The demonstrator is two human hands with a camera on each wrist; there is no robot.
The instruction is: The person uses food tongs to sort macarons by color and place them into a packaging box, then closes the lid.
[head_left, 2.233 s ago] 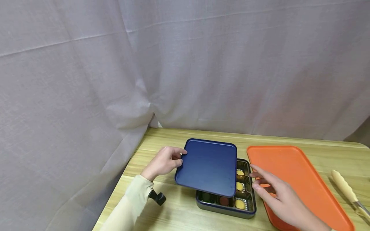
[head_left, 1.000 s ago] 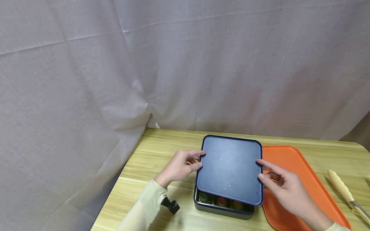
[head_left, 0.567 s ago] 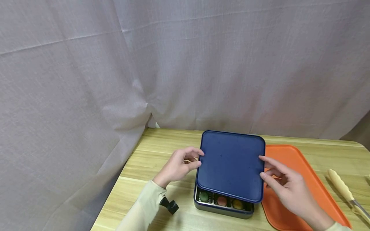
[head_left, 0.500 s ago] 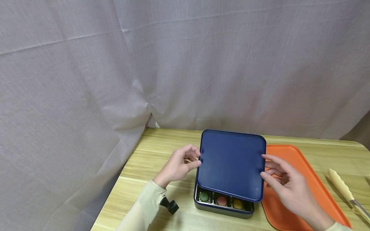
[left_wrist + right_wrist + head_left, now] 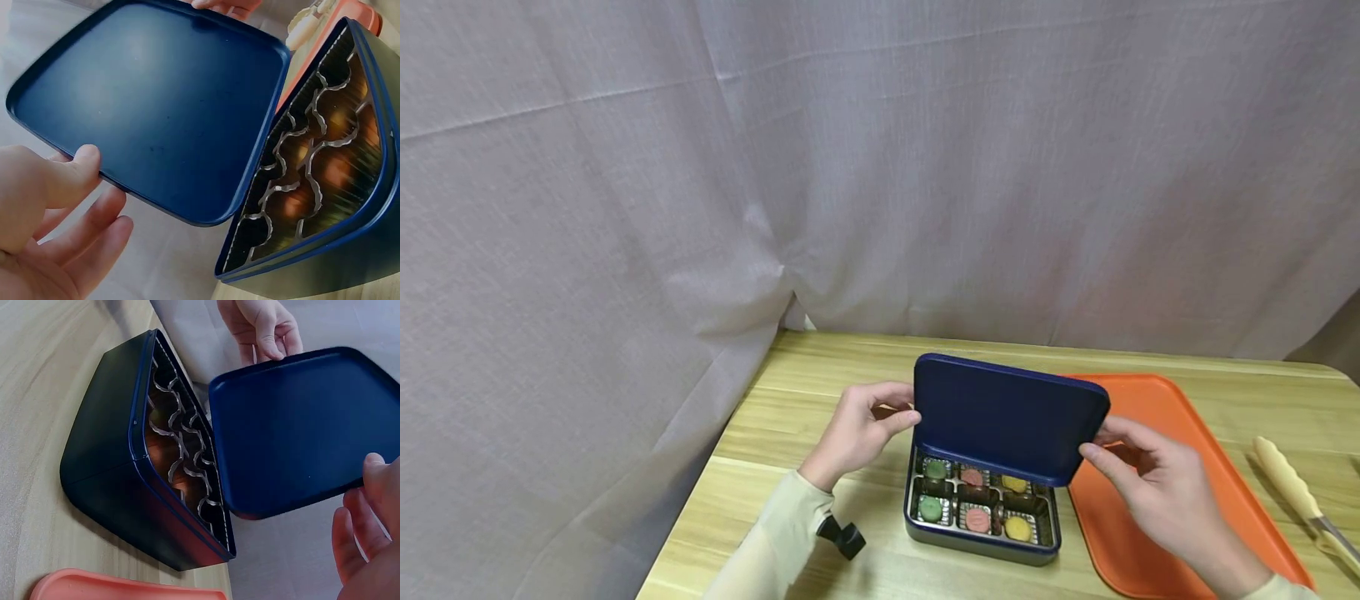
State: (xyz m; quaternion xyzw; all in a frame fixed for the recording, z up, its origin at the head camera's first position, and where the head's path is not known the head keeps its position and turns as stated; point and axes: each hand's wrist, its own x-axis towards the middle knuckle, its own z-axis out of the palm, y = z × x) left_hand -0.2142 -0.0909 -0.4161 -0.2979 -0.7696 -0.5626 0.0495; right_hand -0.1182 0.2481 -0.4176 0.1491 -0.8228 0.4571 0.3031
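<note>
A dark blue square lid (image 5: 1009,421) stands steeply tilted over the rear part of a dark tin box (image 5: 973,546). My left hand (image 5: 857,429) pinches its left edge between thumb and fingers; the grip shows in the left wrist view. On the opposite edge my right hand (image 5: 1165,487) holds the lid (image 5: 306,431) with the thumb on one face. Inside the box a divided insert carries round macaron-like sweets: a green one (image 5: 929,509), a pink one (image 5: 978,521) and a yellow one (image 5: 1018,528) sit in front. The lid hides the box's back row.
An orange tray (image 5: 1138,546) lies right of the box, partly under my right hand. Farther right rest tongs (image 5: 1285,475) with cream-coloured grips. Grey curtain (image 5: 880,167) hangs behind and left of the wooden table (image 5: 820,375).
The lid came rightward over the box and the right hand took its other edge. It has since tipped up steeply, and the front sweets are exposed.
</note>
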